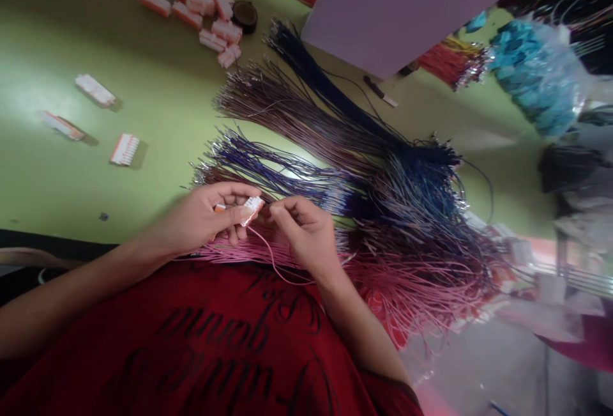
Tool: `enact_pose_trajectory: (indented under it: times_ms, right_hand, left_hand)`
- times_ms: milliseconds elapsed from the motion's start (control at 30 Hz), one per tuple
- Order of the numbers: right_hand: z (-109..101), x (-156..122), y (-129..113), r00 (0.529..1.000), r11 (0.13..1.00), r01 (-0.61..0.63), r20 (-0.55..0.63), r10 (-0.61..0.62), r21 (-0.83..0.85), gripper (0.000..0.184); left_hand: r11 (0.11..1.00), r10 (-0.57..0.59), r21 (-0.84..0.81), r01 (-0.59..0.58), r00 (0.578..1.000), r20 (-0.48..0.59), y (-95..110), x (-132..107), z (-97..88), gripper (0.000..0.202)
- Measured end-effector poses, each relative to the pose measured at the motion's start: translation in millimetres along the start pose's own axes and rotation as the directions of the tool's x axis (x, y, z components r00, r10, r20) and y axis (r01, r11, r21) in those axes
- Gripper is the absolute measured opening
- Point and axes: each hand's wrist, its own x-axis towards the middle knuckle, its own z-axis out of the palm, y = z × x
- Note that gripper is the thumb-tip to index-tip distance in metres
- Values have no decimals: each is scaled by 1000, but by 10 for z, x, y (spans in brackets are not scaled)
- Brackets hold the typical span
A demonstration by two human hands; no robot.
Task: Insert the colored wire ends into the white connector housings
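My left hand [218, 213] grips a white and orange connector housing [252, 210] between thumb and fingers. A pink wire [271, 251] runs out of the housing and loops down to the right. Just right of the housing, my right hand [304, 227] is closed in a pinch with its fingertips close to it; a thin dark wire seems to be between them, but it is too small to be sure. Behind and under the hands lie bundles of pink wires [421, 288], blue wires [292, 170] and brown wires [297, 119] with metal terminals on their ends.
Several connector housings [201, 4] are piled at the back beside a black tape roll [245, 16]. Three more housings [125, 149] lie on the green table [57, 179] at left. A small dark-handled tool [380, 91], a purple panel [373, 13] and a bag of teal pieces [536, 77] are farther back.
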Motion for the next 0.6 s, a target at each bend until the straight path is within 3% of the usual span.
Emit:
enact_pose_trajectory:
  times_ms: [100, 167, 233, 300, 367, 500, 567, 600]
  right_hand:
    - [-102, 92, 136, 972, 915, 166, -95, -215, -366, 19]
    - [-136, 159, 256, 958, 791, 185, -72, -278, -584, 19]
    - [-171, 193, 360, 951, 720, 199, -46, -305, -664, 21]
    - [-247, 179, 415, 929, 739, 243, -69, -364, -629, 19]
    - [-366, 119, 393, 913, 815, 245, -157, -376, -524, 16]
    - [-518, -57, 60, 929, 951, 160, -286, -236, -264, 8]
    - [-436, -107, -188, 949, 963, 245, -175, -263, -116, 7]
    - [-360, -108, -296, 954, 955, 294, -58, -295, -26, 7]
  left_hand:
    - [1000, 7, 1, -7, 1000, -1, 47, 2, 29, 41]
    - [1000, -11, 1, 11, 1000, 4, 39, 21, 47, 41]
    - [999, -36, -1, 36, 999, 9, 3, 46, 49, 43]
    - [999, -47, -10, 47, 999, 4, -38, 68, 34, 43]
    - [999, -46, -29, 46, 999, -10, -63, 82, 19, 42]
    - [996, -57, -74, 56, 998, -6, -42, 104, 64, 41]
    - [993, -56, -100, 58, 998, 18, -8, 126, 124, 44]
    - [992, -44, -121, 47, 999, 24, 10, 140, 152, 46]
